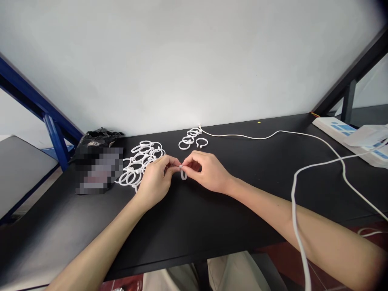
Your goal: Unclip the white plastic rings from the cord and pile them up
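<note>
Between my two hands, low over the black table, is a white plastic ring (183,175) seen nearly edge-on. My left hand (157,176) pinches it from the left with thumb and fingers. From the right, my right hand (209,169) pinches it as well, and the fingertips of both hands almost meet. The fingers cover the ring's upper part. A pile of similar white rings (133,165) lies beside and partly behind my left hand. Beyond my hands is a smaller group of white rings (188,140), with one open ring (202,142) at its right.
A crumpled black plastic bag (97,141) lies at the left of the table (242,218). A white cable (295,194) loops across the right side, over my right forearm. A white and blue power strip (342,131) is at the far right. A pale wall stands behind.
</note>
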Action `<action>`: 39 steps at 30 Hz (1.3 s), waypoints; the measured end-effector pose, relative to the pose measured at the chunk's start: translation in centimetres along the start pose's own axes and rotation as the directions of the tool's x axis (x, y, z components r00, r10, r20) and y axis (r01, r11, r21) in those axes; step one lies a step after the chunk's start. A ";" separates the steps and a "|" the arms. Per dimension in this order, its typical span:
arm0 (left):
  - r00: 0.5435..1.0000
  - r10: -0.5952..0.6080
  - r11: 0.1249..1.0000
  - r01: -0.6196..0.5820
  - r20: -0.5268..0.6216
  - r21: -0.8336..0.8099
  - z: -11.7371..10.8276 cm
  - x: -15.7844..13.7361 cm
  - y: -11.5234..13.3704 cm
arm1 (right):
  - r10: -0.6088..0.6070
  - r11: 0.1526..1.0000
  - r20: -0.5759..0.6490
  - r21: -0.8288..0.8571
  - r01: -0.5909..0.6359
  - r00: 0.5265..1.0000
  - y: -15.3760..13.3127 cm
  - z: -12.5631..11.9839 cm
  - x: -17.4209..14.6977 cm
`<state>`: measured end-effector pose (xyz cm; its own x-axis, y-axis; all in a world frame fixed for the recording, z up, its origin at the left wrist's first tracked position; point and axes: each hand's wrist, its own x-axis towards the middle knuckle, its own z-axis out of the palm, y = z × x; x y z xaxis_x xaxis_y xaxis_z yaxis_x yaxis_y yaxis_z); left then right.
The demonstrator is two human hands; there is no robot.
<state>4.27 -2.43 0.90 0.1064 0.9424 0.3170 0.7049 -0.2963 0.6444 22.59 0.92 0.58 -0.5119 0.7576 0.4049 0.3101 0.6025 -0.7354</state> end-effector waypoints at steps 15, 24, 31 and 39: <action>1.000 -0.007 1.000 0.007 0.024 0.023 -0.4 0.1 0.3 | -0.009 0.993 -0.001 -0.118 0.009 1.000 1.2 -0.6 0.8; 0.958 -0.185 0.957 0.226 -0.221 0.180 -2.6 1.4 -2.2 | 0.160 0.780 -0.056 -0.605 -0.161 0.985 5.0 -3.4 2.1; 0.934 -0.225 0.872 0.320 -0.278 0.370 -3.3 1.7 -4.6 | 0.182 0.802 -0.030 -0.573 -0.166 0.983 4.6 -3.1 1.9; 0.949 0.167 0.930 -0.062 -0.268 0.362 -2.2 1.0 -2.4 | 0.086 0.990 -0.055 -0.108 -0.092 0.995 2.5 -1.1 1.3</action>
<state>1.15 -1.16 1.20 0.0307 0.8031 0.5951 0.9028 -0.2778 0.3283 23.58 3.71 -0.12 -0.4382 0.8196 0.3692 0.4406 0.5539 -0.7065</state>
